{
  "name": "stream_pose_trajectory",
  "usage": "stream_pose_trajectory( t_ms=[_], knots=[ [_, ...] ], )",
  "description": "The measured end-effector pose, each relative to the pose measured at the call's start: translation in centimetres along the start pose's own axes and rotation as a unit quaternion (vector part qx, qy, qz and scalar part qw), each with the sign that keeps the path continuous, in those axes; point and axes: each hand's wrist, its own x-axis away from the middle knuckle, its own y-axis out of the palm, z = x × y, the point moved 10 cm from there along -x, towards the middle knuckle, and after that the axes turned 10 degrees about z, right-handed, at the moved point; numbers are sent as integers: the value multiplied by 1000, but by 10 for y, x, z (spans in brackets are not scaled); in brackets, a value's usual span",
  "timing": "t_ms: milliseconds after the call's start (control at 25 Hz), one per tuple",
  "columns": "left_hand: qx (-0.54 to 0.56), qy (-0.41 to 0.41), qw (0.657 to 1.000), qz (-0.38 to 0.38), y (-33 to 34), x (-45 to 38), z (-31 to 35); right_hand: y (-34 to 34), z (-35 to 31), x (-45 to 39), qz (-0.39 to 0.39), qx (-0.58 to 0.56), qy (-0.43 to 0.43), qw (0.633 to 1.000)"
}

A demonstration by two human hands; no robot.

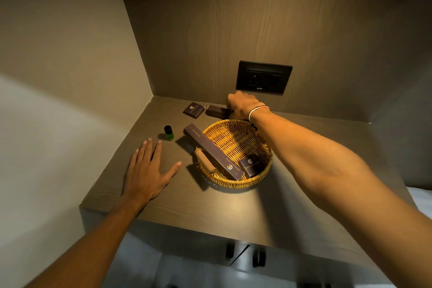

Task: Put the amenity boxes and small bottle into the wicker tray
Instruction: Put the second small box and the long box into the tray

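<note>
From the head view, we reach our right hand (pixel 243 104) past the far rim of the wicker tray (pixel 261 172) and close it on a dark amenity box (pixel 216 111) by the back wall, likely to lift it in. Our left hand (pixel 147 172) lies flat and released on the bench (pixel 268 213), probably for balance. Just beyond its fingertips stands the small bottle (pixel 168 133), green with a black cap. A square box (pixel 193 110) lies just left of the gripped one. A long box (pixel 211 151) leans across the near-left rim beside a small box (pixel 251 166) inside; all are dark with a pale logo.
</note>
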Motion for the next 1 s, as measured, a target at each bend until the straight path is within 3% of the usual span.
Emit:
stream_pose_trajectory(
  t_ms=[200,400,640,880,1000],
  knots=[
    [5,-5,1000,0,0,0,-1,5,-3,2,23,7,12,1000],
    [7,0,1000,3,0,0,-1,-56,-9,1,105,7,9,994],
    [12,4,1000,4,-1,0,0,-87,-19,17,46,-40,14,998],
    [11,8,1000,2,-3,-1,2,-119,-31,33,160,-145,-27,976],
    [10,8,1000,3,-3,0,2,-109,-37,29,97,-176,-13,979]
  ],
)
